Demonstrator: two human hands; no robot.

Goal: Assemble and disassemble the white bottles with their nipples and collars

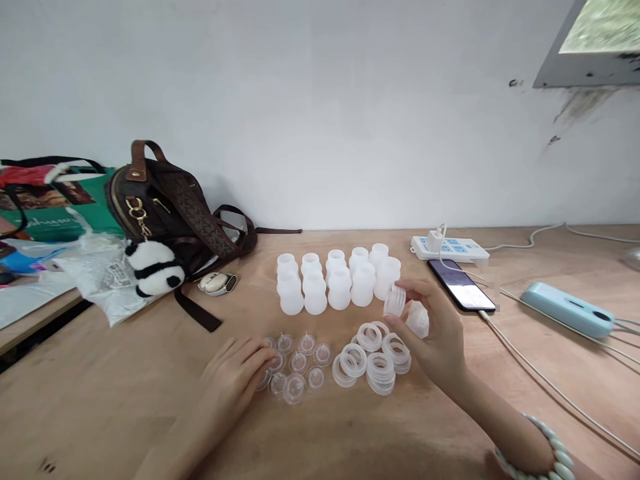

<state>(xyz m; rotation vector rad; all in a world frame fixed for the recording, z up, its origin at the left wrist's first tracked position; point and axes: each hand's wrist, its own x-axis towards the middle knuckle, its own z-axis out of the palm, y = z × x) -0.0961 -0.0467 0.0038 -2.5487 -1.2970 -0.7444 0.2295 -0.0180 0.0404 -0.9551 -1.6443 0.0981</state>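
Brown patterned handbag [165, 207], far left; no legible writing. Ten white translucent plastic bottles [340, 280], centre. Right hand [435, 333] pinches one small ribbed translucent bottle [396, 300] just right of them. Left hand [233, 380], fingers loosely spread, touches clear dome-shaped silicone valves [297, 370], near centre.

A dark brown leather handbag [170, 207] with a fluffy panda charm [153, 267] stands at the wooden table's [125, 400] back left, beside a crinkled clear plastic bag [97, 277]. Right of centre, a white power strip [450, 248] lies just behind a black smartphone [463, 285], with a pale blue oblong device [567, 309] further right.
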